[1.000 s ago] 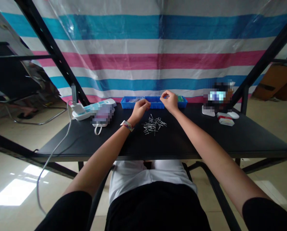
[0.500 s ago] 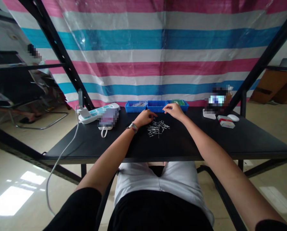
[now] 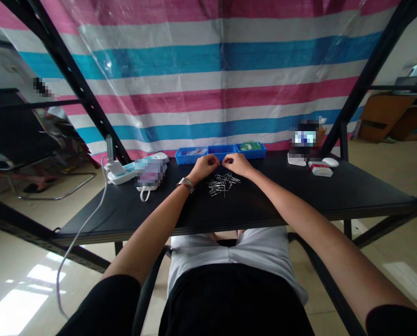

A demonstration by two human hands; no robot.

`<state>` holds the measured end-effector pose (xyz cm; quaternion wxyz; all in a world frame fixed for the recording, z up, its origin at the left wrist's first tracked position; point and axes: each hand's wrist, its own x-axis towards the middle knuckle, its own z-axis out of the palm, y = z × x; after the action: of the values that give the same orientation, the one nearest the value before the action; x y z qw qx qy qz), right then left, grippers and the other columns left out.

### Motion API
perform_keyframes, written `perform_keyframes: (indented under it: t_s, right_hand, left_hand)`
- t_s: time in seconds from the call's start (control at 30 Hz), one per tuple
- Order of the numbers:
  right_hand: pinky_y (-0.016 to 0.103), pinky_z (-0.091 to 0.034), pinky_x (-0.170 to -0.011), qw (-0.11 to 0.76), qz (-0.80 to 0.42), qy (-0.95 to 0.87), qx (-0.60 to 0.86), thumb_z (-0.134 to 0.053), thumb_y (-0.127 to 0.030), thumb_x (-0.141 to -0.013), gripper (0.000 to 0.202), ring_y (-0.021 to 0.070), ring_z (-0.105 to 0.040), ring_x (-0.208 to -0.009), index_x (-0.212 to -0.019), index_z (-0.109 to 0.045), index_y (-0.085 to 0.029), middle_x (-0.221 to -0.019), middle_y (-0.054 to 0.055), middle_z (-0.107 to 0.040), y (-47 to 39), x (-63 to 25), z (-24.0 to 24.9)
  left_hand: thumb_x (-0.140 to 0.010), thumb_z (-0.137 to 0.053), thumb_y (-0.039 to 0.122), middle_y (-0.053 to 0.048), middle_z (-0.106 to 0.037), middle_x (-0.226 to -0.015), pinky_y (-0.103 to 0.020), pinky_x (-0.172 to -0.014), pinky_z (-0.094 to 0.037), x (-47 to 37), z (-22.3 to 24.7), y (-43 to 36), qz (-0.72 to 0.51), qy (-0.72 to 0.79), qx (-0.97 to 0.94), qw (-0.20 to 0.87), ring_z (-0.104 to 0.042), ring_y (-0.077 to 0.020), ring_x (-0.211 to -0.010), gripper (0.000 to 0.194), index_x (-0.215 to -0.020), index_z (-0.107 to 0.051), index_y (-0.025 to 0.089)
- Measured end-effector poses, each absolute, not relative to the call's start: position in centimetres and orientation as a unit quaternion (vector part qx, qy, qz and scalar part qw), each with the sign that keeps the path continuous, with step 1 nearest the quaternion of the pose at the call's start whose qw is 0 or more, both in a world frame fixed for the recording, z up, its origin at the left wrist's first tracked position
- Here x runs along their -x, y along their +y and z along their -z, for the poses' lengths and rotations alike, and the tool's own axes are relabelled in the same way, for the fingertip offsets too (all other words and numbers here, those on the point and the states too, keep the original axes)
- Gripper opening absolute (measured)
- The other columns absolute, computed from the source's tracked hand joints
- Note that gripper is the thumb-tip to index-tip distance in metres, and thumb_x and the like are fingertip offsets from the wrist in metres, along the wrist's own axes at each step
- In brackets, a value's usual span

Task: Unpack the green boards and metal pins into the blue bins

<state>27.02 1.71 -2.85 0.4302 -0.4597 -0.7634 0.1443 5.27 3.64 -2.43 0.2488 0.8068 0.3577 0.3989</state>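
My left hand (image 3: pixel 206 167) is closed in a pinch just beyond a loose pile of thin silver metal pins (image 3: pixel 223 185), which look like blind rivets. Facing it, my right hand (image 3: pixel 239 164) is also pinched, its fingertips almost meeting those of the left. Whatever sits between the fingertips is too small to make out. Right behind both hands stands a blue tray (image 3: pixel 180 157) with three compartments. Clear plastic packaging (image 3: pixel 197 151) lies in its left compartment and green material (image 3: pixel 250 146) in the right one; the hands partly cover the tray's front.
On the left of the black table (image 3: pixel 264 212) lie a white power strip (image 3: pixel 124 173) with a hanging cable and a blurred pouch (image 3: pixel 151 173). To the right are a device on a stand (image 3: pixel 297 159), a small box (image 3: pixel 320 169) and a white mouse (image 3: pixel 330 162). Black frame posts flank the table.
My left hand has risen from the pile's far edge and curled into a pinch. My right hand has come slightly left, so the fingertips now nearly meet. The whole view has shifted a little.
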Motion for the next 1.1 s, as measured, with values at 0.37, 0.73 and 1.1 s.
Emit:
perform_keyframes:
  t_s: [0.37, 0.73, 1.1]
  right_hand:
    - [0.021, -0.04, -0.043, 0.534, -0.437, -0.596, 0.411, -0.094, -0.034, -0.075, 0.027, 0.008, -0.053, -0.046, -0.077, -0.071, -0.019, -0.067, -0.002, -0.071, 0.0, -25.2, 1.6]
    - [0.018, -0.053, -0.053, 0.553, -0.582, -0.439, 0.403, -0.081, -0.009, -0.088, 0.015, 0.0083, -0.064, -0.056, -0.083, -0.07, -0.018, -0.077, 0.001, -0.077, -0.6, -26.0, 0.6]
    - [0.022, -0.053, -0.053, 0.522, -0.6, -0.421, 0.436, -0.058, -0.022, -0.11, 0.032, 0.0114, -0.063, -0.053, -0.08, -0.066, -0.017, -0.066, 0.002, -0.069, -1.1, -26.0, -0.1]
  left_hand:
    - [-0.077, -0.089, 0.05, -0.005, -0.076, -0.084, -0.029, -0.074, -0.056, -6.6, 1.5, 2.5, -0.526, 0.28, -0.699, 0.395, -0.069, -0.0167, -0.078, 0.039, -0.093, -0.076, 0.017]
    - [-0.084, -0.083, 0.043, -0.005, -0.076, -0.079, -0.028, -0.07, -0.053, -6.9, 1.8, 1.9, -0.504, 0.278, -0.735, 0.358, -0.066, -0.0159, -0.071, 0.031, -0.102, -0.082, 0.017]
    - [-0.083, -0.085, 0.042, -0.005, -0.073, -0.077, -0.027, -0.068, -0.053, -6.6, 2.2, 3.2, -0.548, 0.304, -0.684, 0.375, -0.066, -0.0146, -0.071, 0.028, -0.085, -0.076, 0.016]
